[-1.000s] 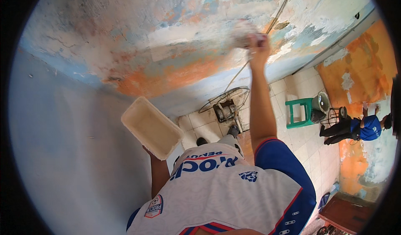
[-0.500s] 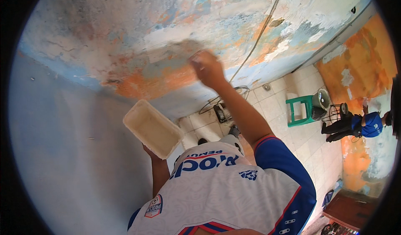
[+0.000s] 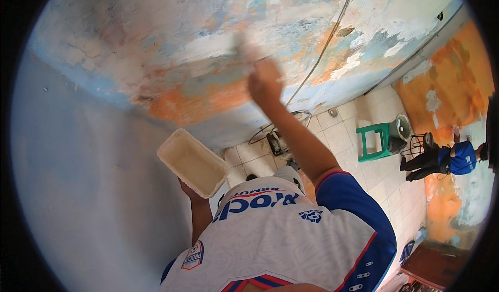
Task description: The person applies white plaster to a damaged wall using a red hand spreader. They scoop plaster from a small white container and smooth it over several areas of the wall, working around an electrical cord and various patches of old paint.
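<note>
My left hand [image 3: 191, 189] holds a pale rectangular tub [image 3: 193, 162] from its near left side. The tub tilts so its inside faces up, with a whitish coat over its walls and bottom; most of my fingers are hidden by it. My right hand [image 3: 266, 84] is raised in front of the patchy wall [image 3: 208, 68], closed round a small tool [image 3: 243, 48]. Motion smears this tool, so its kind does not show. Whether it touches the wall I cannot tell.
A cable [image 3: 332, 37] runs down the wall to a dark object [image 3: 275, 142] on the tiled floor [image 3: 338, 136]. To the right stand a green stool [image 3: 382, 141] with a bucket [image 3: 400, 128] beside it, a person in blue [image 3: 461, 158] near the orange wall, and a brown table [image 3: 434, 261].
My right hand has moved a little to the right, and the smeared tool now points upward from it. The tub stays in my left hand, nearly unmoved.
</note>
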Tool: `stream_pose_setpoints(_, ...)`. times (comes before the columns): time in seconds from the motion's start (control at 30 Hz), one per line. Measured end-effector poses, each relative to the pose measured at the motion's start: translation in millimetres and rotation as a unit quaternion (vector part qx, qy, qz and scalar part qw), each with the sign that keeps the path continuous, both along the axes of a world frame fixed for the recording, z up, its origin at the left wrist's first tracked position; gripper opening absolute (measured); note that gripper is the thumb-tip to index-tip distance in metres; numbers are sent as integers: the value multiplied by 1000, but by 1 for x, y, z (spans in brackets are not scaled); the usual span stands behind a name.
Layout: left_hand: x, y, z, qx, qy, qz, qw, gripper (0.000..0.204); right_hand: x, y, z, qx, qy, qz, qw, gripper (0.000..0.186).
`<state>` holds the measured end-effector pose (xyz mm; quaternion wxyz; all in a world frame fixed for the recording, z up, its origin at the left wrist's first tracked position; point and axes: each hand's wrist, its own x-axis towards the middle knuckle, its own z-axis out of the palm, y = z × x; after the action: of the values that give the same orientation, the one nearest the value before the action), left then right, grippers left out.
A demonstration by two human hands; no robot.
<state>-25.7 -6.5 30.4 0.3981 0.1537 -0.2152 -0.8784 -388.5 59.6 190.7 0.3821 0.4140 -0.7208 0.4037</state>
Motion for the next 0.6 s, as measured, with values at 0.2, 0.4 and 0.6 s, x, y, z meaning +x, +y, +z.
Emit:
stream_pose_setpoints(0.2,-22,14,5,-22,-10,6,1000,53,-55,13,-20,-67,-152,86,982,8)
stream_pose_setpoints(0.4,-23,44,0,-1,-62,57,996,50,-133,130,31,-366,-285,-119,878,16)
stream_pose_setpoints(0.6,-45,67,15,-22,-44,74,996,53,-35,31,-35,-97,-76,212,970,5)
